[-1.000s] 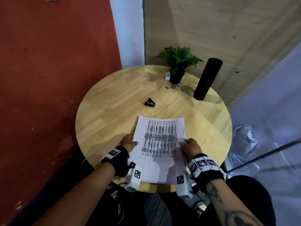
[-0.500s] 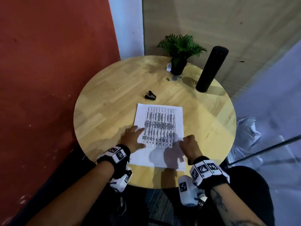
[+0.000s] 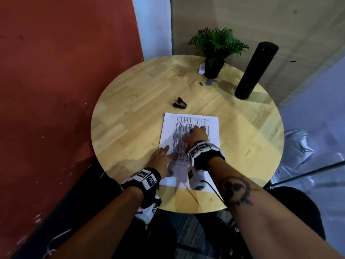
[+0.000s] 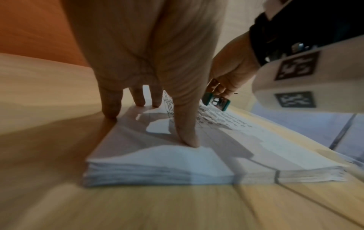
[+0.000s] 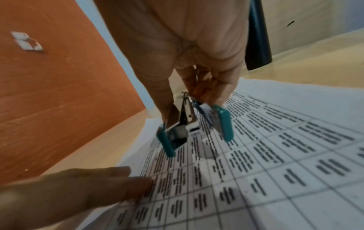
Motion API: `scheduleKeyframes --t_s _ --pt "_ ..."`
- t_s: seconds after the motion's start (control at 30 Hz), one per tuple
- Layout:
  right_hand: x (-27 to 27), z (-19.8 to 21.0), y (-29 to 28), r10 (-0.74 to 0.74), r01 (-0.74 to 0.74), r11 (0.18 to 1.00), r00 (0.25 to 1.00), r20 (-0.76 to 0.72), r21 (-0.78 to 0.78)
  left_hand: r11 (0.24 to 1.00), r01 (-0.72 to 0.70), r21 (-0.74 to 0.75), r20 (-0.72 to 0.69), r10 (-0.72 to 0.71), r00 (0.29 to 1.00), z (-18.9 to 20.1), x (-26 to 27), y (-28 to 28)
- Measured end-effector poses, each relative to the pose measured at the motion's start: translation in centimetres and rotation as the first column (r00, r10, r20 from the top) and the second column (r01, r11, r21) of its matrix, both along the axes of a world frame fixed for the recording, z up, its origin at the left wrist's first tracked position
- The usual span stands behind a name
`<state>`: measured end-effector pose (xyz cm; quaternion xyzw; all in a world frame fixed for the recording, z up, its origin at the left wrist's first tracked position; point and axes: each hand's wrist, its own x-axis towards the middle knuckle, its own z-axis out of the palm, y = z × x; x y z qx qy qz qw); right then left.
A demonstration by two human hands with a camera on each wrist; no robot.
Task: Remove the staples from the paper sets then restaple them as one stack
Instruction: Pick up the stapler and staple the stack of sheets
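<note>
Paper stack [image 3: 171, 128]: squared up as one thick pile, flat on the tabletop [image 3: 130, 113] under both hands, printed table face up. Probably laid so to give a firm, even bite through every sheet at once.

Left hand [image 3: 162, 158]: spread and straight, holding nothing, pressing down at the pile's left edge. Thumb [image 4: 187, 137] planted on the top sheet near the corner, outer fingertips [image 4: 110, 109] touching the wood just beside the edge. Looks meant as weight and fence together, to stop loose sheets fanning or sliding while the other hand works.

Staple remover [image 3: 180, 105]: ahead of the left hand, past the pile's far edge, apart from the paper, untouched. Suggests the pulling of staples is done, though not checkable in these views.

Right hand [image 3: 197, 134]: just right of and ahead of the left, above the middle of the page. Clamped on a small teal stapler [image 5: 194, 126], pinched between thumb and fingers, mouth gaping and pointing toward the far edge. Carried low over the sheet, not yet biting any edge; likely bound for a far corner.

Potted plant [image 3: 216, 45] and black cylinder [image 3: 254, 71]: well ahead and to the right of the right hand, out of the way of the work
</note>
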<state>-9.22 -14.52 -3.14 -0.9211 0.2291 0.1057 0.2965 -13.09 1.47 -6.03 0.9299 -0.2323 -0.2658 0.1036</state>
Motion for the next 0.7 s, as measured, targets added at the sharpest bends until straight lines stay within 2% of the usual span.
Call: scheduleKeyframes --t_s 0.1,0.2,0.33,0.4,0.5,0.6,0.7 --pt "0.6 -0.9 0.2 0.011 -0.010 1.000 0.998 -0.056 0.001 1.000 0.010 -0.001 0.003 -0.010 1.000 -0.4 0.1 0.2" --pt "0.3 -1.2 -0.3 0.014 -0.008 0.996 0.997 -0.072 0.088 1.000 0.019 0.015 -0.003 -0.019 1.000 -0.7 0.2 0.4" --pt "-2.0 0.7 -2.7 -0.203 0.170 0.964 0.967 0.152 0.206 1.000 0.003 0.015 -0.009 -0.003 1.000 -0.6 0.3 0.3" --pt "-4.8 1.0 -4.0 -0.258 0.224 0.956 0.949 0.181 0.188 1.000 -0.013 0.002 -0.020 0.013 1.000 -0.3 0.3 0.3" --pt "-9.9 0.3 -4.9 -0.190 0.185 0.981 0.979 0.073 0.065 0.996 -0.072 -0.053 -0.061 0.069 0.996 0.0 -0.4 0.4" --pt "-14.1 -0.3 -4.7 -0.061 0.048 0.988 0.994 -0.092 -0.145 0.969 -0.217 -0.115 -0.054 0.212 0.976 0.4 -2.7 0.5" --pt "-16.6 -0.8 -3.1 0.058 -0.113 0.968 0.969 -0.240 -0.223 0.975 -0.218 -0.031 0.027 0.219 0.975 0.7 -5.9 0.3"
